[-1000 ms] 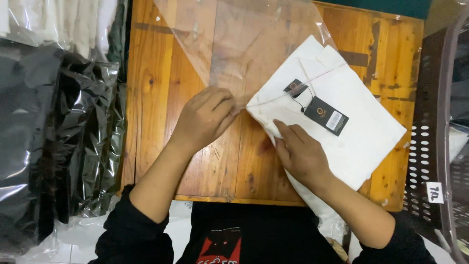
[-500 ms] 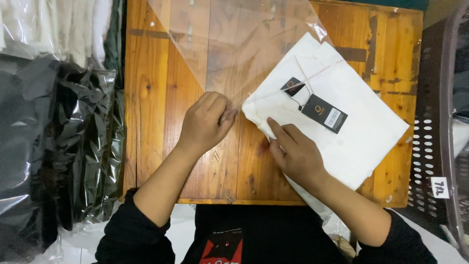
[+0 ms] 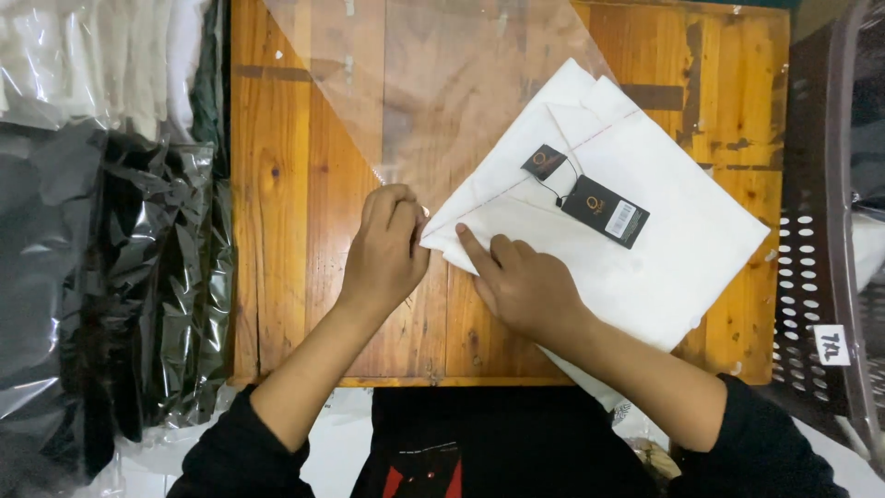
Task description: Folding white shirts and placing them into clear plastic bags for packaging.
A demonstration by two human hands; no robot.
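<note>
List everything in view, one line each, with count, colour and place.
folded garment: one, white, on the table's right half, lying diagonally
hang tags: two, black, on the garment
clear plastic bag: one, transparent, spread over the table's top centre
wooden table: one, orange-brown, centre
bagged garments, dark: a pile, black, left of the table
bagged garments, light: a pile, white, top left
perforated basket: one, dark, right edge
left hand: at the bag's edge beside the garment's corner
right hand: flat on the garment's lower-left corner
</note>
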